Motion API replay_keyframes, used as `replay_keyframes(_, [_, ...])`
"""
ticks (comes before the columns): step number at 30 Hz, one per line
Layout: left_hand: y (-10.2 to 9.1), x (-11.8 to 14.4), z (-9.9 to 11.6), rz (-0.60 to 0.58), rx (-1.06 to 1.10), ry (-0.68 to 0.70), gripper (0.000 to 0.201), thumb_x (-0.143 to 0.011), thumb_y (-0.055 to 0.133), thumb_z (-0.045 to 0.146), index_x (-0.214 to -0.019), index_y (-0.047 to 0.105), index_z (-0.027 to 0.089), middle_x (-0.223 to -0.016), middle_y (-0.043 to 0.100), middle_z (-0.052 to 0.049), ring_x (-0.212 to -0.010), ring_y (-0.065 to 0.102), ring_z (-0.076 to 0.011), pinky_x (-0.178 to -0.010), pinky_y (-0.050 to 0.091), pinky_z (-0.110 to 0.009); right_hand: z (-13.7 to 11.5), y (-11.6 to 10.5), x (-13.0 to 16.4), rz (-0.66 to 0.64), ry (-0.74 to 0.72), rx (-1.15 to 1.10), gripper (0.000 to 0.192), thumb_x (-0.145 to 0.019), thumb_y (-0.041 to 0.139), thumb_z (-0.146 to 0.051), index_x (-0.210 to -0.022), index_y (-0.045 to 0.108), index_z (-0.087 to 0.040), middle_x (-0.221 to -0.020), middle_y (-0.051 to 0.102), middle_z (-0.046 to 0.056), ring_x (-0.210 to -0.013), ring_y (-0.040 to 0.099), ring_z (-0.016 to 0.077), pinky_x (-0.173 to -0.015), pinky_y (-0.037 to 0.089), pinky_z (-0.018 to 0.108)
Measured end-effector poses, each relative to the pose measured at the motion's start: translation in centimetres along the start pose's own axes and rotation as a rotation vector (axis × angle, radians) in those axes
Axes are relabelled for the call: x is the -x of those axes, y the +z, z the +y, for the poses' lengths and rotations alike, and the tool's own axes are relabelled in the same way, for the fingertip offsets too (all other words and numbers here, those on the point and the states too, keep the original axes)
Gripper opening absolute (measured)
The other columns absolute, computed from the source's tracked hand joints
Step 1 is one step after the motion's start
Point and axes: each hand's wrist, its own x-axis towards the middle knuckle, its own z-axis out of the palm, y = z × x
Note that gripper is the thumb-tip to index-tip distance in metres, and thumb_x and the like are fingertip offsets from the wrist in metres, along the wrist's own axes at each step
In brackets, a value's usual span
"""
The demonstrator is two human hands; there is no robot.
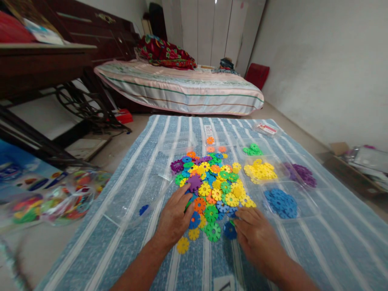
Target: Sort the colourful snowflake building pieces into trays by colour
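Mixed pile of plastic gear-shaped discs (212, 182) mid-cloth on striped blue cloth (127, 226), left hand (174, 218) flat and open at its 7 o'clock, right hand (256, 236) at 5 o'clock — fingertips at a blue disc (229, 230), grip unclear — sorted blue discs (280, 202) at 3 o'clock.

Both forearms reaching in from the bottom, bare. Left hand (174, 218) palm-down, fingers spread and stretched forward. Right hand (257, 236) palm-down too, fingers curled in, tips pointing left.
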Motion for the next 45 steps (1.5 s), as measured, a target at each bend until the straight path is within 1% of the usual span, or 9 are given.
replay_keyframes(4, [-0.1,0.0,0.1,-0.014,0.022,-0.015,0.023,-0.088,0.045,0.025,-0.101,0.062,0.015,-0.125,0.059,-0.015,-0.115,0.056,-0.0261,-0.097,0.048,-0.044,0.1,-0.5,-0.8,0.045,0.016,-0.084,0.025,-0.086,0.045,-0.010,-0.075,0.065,-0.020,-0.079,0.065,0.004,-0.075,0.058,0.0157,-0.073,0.046,0.029])
replay_keyframes(9, [-0.2,0.0,0.1,-0.021,0.043,-0.028,0.022,-0.088,0.046,0.025,-0.101,0.062,0.018,-0.126,0.058,-0.012,-0.118,0.054,-0.0254,-0.098,0.048,-0.044,0.1,0.1,-0.3,0.104,0.002,-0.086,0.023,-0.086,0.046,-0.011,-0.079,0.066,-0.021,-0.083,0.066,0.004,-0.077,0.059,0.0151,-0.071,0.048,0.027])
replay_keyframes(14, [-0.1,0.0,0.1,-0.021,0.053,-0.026,0.020,-0.088,0.046,0.024,-0.101,0.061,0.018,-0.125,0.058,-0.013,-0.118,0.054,-0.0248,-0.098,0.048,-0.044,-0.1,0.8,0.9,0.027,0.057,-0.142,0.023,-0.085,0.046,-0.011,-0.084,0.067,-0.023,-0.080,0.066,0.003,-0.075,0.060,0.0146,-0.071,0.049,0.026])
replay_keyframes(22, [-0.1,0.2,0.1,-0.021,0.032,-0.014,0.020,-0.088,0.045,0.022,-0.101,0.059,0.016,-0.126,0.057,-0.015,-0.118,0.054,-0.0247,-0.098,0.048,-0.043,0.1,0.2,0.5,-0.006,0.135,-0.194,0.025,-0.089,0.040,-0.012,-0.082,0.063,-0.021,-0.074,0.063,0.002,-0.069,0.059,0.0134,-0.065,0.049,0.024])
replay_keyframes(29, [-0.2,0.0,0.2,-0.037,0.048,-0.026,0.021,-0.088,0.046,0.023,-0.102,0.060,0.016,-0.127,0.057,-0.014,-0.120,0.052,-0.0251,-0.099,0.047,-0.043,-0.2,1.4,1.3,-0.045,0.105,-0.003,0.010,-0.082,0.053,-0.018,-0.085,0.062,-0.021,-0.091,0.063,0.007,-0.091,0.058,0.0228,-0.080,0.049,0.038])
replay_keyframes(34, [0.0,0.2,0.1,-0.032,0.050,-0.025,0.021,-0.088,0.046,0.023,-0.102,0.060,0.016,-0.128,0.056,-0.014,-0.120,0.052,-0.0253,-0.099,0.048,-0.044,-0.3,1.9,1.2,-0.070,0.056,0.008,0.013,-0.081,0.054,-0.011,-0.076,0.061,-0.021,-0.080,0.062,0.004,-0.082,0.057,0.0204,-0.078,0.047,0.036])
replay_keyframes(37, [0.1,0.2,0.0,-0.032,0.045,-0.019,0.021,-0.088,0.046,0.023,-0.102,0.060,0.015,-0.128,0.056,-0.015,-0.120,0.052,-0.0253,-0.099,0.048,-0.043,-0.5,1.5,0.8,-0.133,0.076,-0.003,0.010,-0.077,0.061,-0.012,-0.082,0.061,-0.020,-0.085,0.063,0.004,-0.086,0.057,0.0220,-0.081,0.047,0.039])
replay_keyframes(39, [0.0,0.2,0.1,-0.033,0.041,-0.014,0.021,-0.088,0.046,0.023,-0.102,0.060,0.015,-0.127,0.056,-0.016,-0.120,0.052,-0.0254,-0.099,0.047,-0.043,-0.6,1.3,0.7,-0.164,0.092,-0.007,0.017,-0.074,0.065,-0.012,-0.089,0.062,-0.020,-0.091,0.063,0.005,-0.092,0.057,0.0234,-0.085,0.046,0.041])
replay_keyframes(45, [-0.1,0.1,0.1,-0.021,0.036,-0.009,0.020,-0.088,0.046,0.023,-0.101,0.060,0.015,-0.126,0.057,-0.015,-0.118,0.054,-0.0249,-0.098,0.048,-0.042,-0.8,1.5,1.2,-0.077,0.037,-0.018,0.021,-0.079,0.056,-0.011,-0.097,0.060,-0.021,-0.098,0.063,0.007,-0.094,0.058,0.0232,-0.084,0.049,0.041])
